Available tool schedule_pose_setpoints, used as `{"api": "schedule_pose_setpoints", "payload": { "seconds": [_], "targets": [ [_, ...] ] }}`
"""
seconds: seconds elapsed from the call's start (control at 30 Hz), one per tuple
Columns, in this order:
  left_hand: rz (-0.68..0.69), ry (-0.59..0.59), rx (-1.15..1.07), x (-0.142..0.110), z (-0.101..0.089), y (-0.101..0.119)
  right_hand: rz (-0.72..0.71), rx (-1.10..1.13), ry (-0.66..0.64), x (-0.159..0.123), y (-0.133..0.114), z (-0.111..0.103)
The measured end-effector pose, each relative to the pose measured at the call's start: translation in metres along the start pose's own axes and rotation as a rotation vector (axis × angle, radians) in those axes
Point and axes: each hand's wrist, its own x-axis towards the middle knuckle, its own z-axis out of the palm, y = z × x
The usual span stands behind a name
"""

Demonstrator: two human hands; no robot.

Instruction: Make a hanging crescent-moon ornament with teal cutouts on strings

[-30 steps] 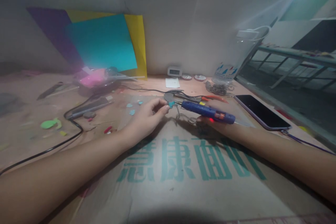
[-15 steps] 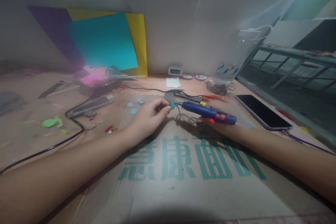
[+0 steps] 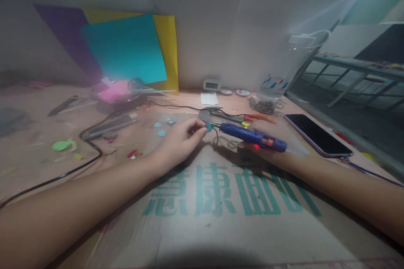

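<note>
Between the thumb and forefinger of my left hand (image 3: 179,141) is a small teal piece (image 3: 209,127), pinched at its edge. A thin dark strand (image 3: 216,136) curves down beside it. My right hand (image 3: 260,143) is closed around a blue hot glue pen (image 3: 249,133) with a red light lit on its side. The pen's metal tip meets or nearly meets the teal piece; I cannot tell if they touch. A clear stick juts from its rear end. Small light-blue cutouts (image 3: 161,133) lie left of my left hand.
Behind my hands lie orange-handled pliers (image 3: 260,118) and a black cable. A phone (image 3: 317,134) rests at the right, near a clear plastic cup (image 3: 274,80) and a chain. Left are a knife (image 3: 63,106), green scraps (image 3: 63,146) and a pink bag. A small digital clock (image 3: 211,85) stands behind.
The whole view has shifted very slightly. Both hands, the glue pen and the teal piece keep nearly the same positions relative to each other.
</note>
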Motion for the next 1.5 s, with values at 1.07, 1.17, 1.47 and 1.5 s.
{"api": "schedule_pose_setpoints", "payload": {
  "seconds": [1.07, 1.17, 1.47, 1.5],
  "targets": [
    [0.035, -0.009, 0.042, 0.0, 0.003, -0.004, -0.042, 0.149, -0.05, -0.002, 0.0, 0.002],
    [0.011, -0.014, 0.016, 0.001, 0.004, -0.005, 0.043, 0.224, -0.013, -0.002, 0.001, 0.003],
    [-0.024, -0.04, -0.028, 0.002, 0.004, -0.009, 0.171, 0.528, 0.108, 0.01, 0.008, -0.01],
    [-0.027, -0.048, -0.033, 0.002, 0.005, -0.009, 0.176, 0.547, 0.11, 0.013, 0.009, -0.014]
  ]
}}
